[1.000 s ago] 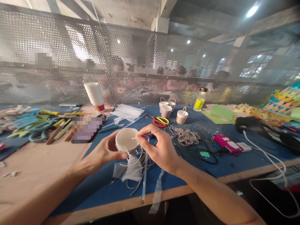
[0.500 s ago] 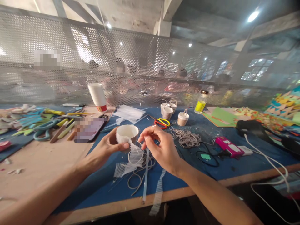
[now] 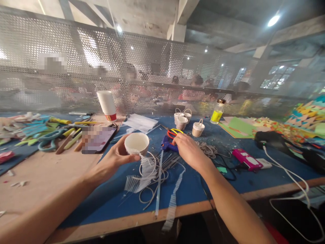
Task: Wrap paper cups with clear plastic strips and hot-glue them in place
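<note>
Evidently held the white cup (image 3: 136, 145) in the left hand (image 3: 117, 154), with fingers curled around its outer wall, thumb in front, mouth facing upward. Saw the ribbed gauze (image 3: 147, 171) trailing just below the left thumb. Found the blue glue gun (image 3: 168, 145) right of the cup, at the bent fingers of the right hand (image 3: 189, 150), clearly nearer that hand, its visible part lying roughly crosswise. Could not tell gripping from mere touching there. Noted the red-and-yellow scissors (image 3: 175, 130) just beyond those fingers.
</note>
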{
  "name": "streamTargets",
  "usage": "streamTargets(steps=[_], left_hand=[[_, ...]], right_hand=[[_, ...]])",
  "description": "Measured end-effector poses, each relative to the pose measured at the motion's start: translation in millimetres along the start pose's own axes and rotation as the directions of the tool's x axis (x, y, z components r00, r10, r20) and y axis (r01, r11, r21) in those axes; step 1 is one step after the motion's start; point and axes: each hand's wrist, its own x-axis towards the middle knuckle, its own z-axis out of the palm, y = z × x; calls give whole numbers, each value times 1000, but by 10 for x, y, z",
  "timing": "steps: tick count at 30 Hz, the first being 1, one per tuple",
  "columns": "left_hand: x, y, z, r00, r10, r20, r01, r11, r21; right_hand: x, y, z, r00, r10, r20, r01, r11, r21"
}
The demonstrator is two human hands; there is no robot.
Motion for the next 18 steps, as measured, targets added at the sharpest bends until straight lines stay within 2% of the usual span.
streamTargets(steps=[3, 4, 6, 8, 10, 12, 13, 14, 18], left_hand=[[2, -29, -18, 1000, 4, 0, -4, 1000, 15], [4, -36, -18, 1000, 7, -9, -7, 1000, 22], [6, -38, -7, 999, 13, -32, -12, 999, 34], [5, -20, 21, 998, 20, -63, -17, 999, 50], [1, 14, 61, 995, 15, -95, -8, 997, 74], [-4, 52, 102, 990, 6, -137, 8, 995, 103], [-7, 68, 120, 987, 3, -159, 16, 993, 119], [-10, 80, 135, 984, 3, -177, 21, 990, 137], [-13, 98, 167, 981, 23, -191, 13, 982, 186]], right_hand=[[-38, 77, 9, 983, 43, 176, -25, 995, -100], [-44, 85, 6, 980, 55, 193, -32, 992, -121], [-43, 72, -14, 990, 66, 126, -50, 991, -123], [-33, -1, -54, 998, 51, -32, -51, 999, -2], [-33, -146, -100, 987, 32, -157, 11, 963, 269], [-56, -347, -126, 990, -36, -137, 111, 802, 587], [-74, -453, -122, 992, -51, -117, 117, 726, 678], [-93, -553, -105, 994, -41, -103, 102, 696, 711], [-118, -770, 44, 981, 63, -184, 77, 745, 663]])
